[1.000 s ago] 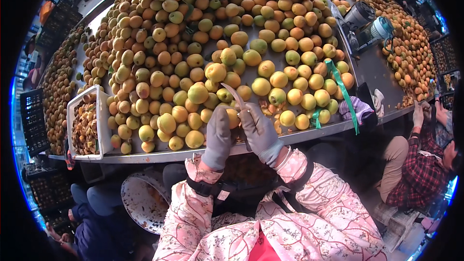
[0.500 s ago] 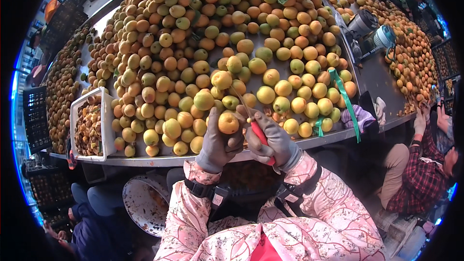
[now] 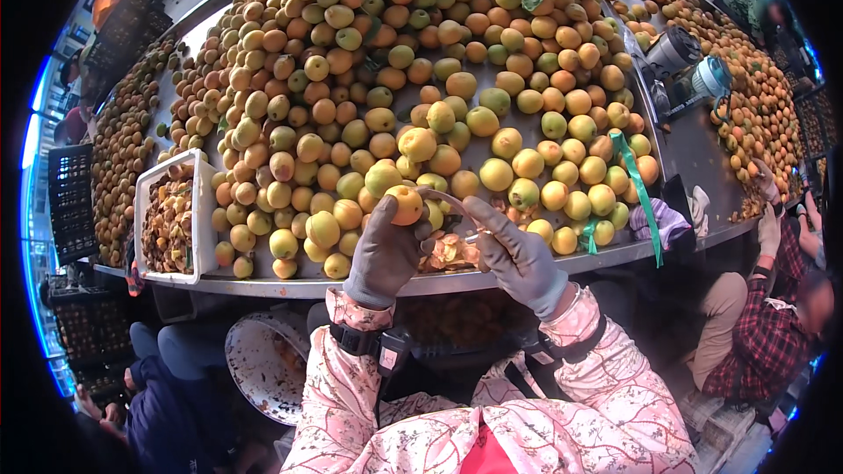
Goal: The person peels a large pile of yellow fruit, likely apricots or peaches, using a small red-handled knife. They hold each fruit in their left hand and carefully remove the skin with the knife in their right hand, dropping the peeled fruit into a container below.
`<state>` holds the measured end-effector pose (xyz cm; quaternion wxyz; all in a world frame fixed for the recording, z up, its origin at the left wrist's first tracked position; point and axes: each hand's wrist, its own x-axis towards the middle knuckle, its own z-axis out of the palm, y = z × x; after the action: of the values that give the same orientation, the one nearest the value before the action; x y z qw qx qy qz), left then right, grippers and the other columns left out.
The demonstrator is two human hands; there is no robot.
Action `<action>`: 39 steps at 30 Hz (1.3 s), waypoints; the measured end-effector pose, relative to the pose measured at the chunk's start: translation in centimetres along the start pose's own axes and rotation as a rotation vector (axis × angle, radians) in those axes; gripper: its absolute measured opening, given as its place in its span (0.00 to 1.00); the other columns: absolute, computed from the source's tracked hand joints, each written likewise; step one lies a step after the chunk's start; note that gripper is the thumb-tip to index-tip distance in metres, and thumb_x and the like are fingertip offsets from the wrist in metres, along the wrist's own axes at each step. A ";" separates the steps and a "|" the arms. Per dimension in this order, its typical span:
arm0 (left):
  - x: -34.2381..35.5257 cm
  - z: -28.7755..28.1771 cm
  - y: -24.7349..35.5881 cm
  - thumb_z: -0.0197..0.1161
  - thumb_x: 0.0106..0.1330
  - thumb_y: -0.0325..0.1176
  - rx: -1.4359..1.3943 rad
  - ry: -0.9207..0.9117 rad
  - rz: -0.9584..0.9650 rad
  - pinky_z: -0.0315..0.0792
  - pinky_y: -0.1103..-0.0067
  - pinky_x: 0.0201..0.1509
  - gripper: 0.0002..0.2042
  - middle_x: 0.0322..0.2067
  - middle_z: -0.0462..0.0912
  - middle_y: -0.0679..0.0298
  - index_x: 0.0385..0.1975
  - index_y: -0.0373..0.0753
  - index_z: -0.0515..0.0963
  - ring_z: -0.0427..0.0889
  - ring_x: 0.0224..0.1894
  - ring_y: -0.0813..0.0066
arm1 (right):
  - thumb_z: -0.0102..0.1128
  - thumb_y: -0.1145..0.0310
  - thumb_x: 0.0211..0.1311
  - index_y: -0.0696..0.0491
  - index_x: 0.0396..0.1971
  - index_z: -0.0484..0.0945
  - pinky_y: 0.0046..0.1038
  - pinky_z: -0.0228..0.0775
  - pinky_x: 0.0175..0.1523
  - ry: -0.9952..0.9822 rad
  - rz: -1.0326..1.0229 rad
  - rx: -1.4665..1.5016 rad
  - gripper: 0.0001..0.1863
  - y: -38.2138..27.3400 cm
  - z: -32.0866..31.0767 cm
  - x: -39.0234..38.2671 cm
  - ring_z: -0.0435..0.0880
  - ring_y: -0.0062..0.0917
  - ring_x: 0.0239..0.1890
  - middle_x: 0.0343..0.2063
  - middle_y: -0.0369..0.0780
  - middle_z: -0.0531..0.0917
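My gloved left hand (image 3: 384,250) is closed around an orange-yellow apricot (image 3: 405,205), held upright just above the table's near edge. Beside it, my gloved right hand (image 3: 520,262) has its fingers curled, the index finger stretched toward the fruit. A thin curved strip (image 3: 450,199), which looks like peel, runs from the apricot to that index finger. Only a small pale glint of the knife (image 3: 475,236) shows under the right fingers; its red handle is hidden by the hand. Between the hands, orange peelings (image 3: 452,251) lie on the tabletop.
A large heap of apricots (image 3: 351,88) covers the metal table (image 3: 421,283). At left stands a white bin (image 3: 205,211) of peelings. Green ribbon (image 3: 645,202), purple cloth (image 3: 660,221) and a blue-lidded cup (image 3: 709,77) are at right. A basin (image 3: 255,369) sits below; people work either side.
My right hand has turned and shifted right, and the red knife handle has gone from sight. A curved strip now spans to the apricot. The peelings between my hands have come into view.
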<state>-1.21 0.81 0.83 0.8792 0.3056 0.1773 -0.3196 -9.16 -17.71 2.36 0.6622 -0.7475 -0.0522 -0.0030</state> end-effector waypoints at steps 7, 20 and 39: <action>0.9 -1.3 0.2 0.48 0.68 0.52 0.010 -0.251 -0.003 0.68 0.79 0.30 0.22 0.31 0.77 0.63 0.49 0.40 0.71 0.76 0.29 0.74 | 0.48 0.68 0.70 0.51 0.65 0.59 0.15 0.64 0.32 -0.048 0.098 0.104 0.25 0.0 0.1 -0.4 0.65 0.10 0.25 0.33 0.30 0.74; 0.3 -0.5 -0.5 0.50 0.67 0.55 0.359 -0.182 0.209 0.63 0.87 0.23 0.23 0.27 0.75 0.66 0.41 0.38 0.72 0.74 0.24 0.79 | 0.48 0.69 0.69 0.52 0.63 0.63 0.21 0.64 0.57 -0.076 0.103 0.095 0.23 -1.2 0.4 -0.5 0.71 0.19 0.58 0.59 0.40 0.73; 0.7 -0.2 -1.6 0.49 0.66 0.58 0.305 0.012 0.133 0.71 0.79 0.32 0.27 0.30 0.76 0.67 0.48 0.38 0.71 0.75 0.29 0.77 | 0.46 0.66 0.70 0.52 0.64 0.61 0.21 0.70 0.50 0.026 0.291 0.209 0.24 -0.3 2.6 -0.5 0.77 0.18 0.49 0.56 0.38 0.75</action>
<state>-1.81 -0.38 -0.35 0.8409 0.4483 0.1113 -0.2821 -9.84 -15.18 2.30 0.7302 -0.6744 0.0649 0.0885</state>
